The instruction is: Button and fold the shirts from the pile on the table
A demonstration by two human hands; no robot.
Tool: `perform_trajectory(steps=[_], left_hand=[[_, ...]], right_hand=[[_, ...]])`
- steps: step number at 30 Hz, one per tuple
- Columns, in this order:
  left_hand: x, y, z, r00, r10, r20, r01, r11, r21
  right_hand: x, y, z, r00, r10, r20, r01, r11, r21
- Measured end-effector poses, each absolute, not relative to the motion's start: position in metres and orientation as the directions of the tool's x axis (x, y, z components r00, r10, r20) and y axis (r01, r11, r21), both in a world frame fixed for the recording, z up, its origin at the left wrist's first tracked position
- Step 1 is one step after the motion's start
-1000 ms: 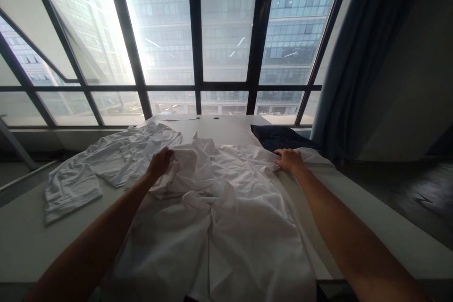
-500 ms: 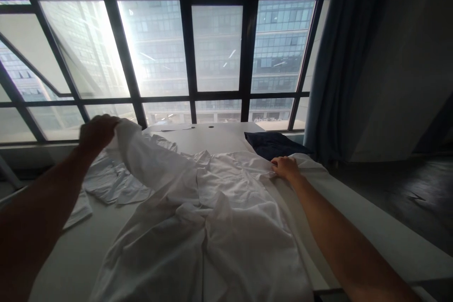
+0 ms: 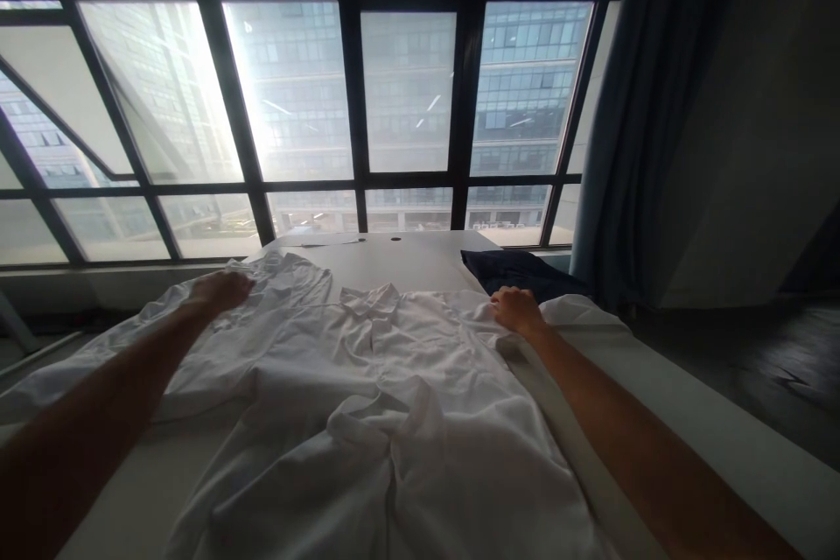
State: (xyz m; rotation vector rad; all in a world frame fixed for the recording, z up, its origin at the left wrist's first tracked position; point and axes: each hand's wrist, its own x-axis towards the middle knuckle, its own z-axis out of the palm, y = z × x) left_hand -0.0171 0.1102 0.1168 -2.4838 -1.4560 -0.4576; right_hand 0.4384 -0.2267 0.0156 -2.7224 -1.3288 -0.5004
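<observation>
A white shirt (image 3: 420, 376) is spread over the white table, its collar (image 3: 373, 299) toward the window and its front creased and bunched in the middle. My left hand (image 3: 223, 289) is closed on the shirt's cloth at the left, low over the table; its fingertips are hard to make out. At the right shoulder, my right hand (image 3: 515, 309) pinches the shirt's cloth, the fingers curled over it. More white cloth (image 3: 295, 276) lies crumpled beyond my left hand.
A dark blue folded cloth (image 3: 525, 273) lies just past my right hand. The white table (image 3: 420, 258) reaches toward a large black-framed window (image 3: 407, 92). A blue curtain (image 3: 630, 131) hangs at the right, beside dark floor (image 3: 754, 350).
My left hand has come down and slightly right, and the raised cloth now lies spread flat to the left, over the other white cloth. My right hand has stayed at the right shoulder.
</observation>
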Motion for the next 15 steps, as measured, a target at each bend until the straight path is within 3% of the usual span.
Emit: perform_trajectory(steps=[3,8,15], left_hand=[[0.025,0.102,0.090,0.636,0.757,0.149,0.771,-0.629,-0.097],[0.073,0.101,0.053,0.714,0.693,0.103,0.700,-0.706,-0.105],[0.093,0.140,0.018,0.705,0.707,0.056,0.708,-0.706,0.012]], right_hand=[[0.433,-0.199,0.018,0.562,0.797,0.222,0.807,-0.587,0.064],[0.436,-0.168,0.024,0.611,0.784,0.105,0.779,-0.620,0.092],[0.451,-0.153,0.027,0.588,0.806,0.064,0.806,-0.591,0.041]])
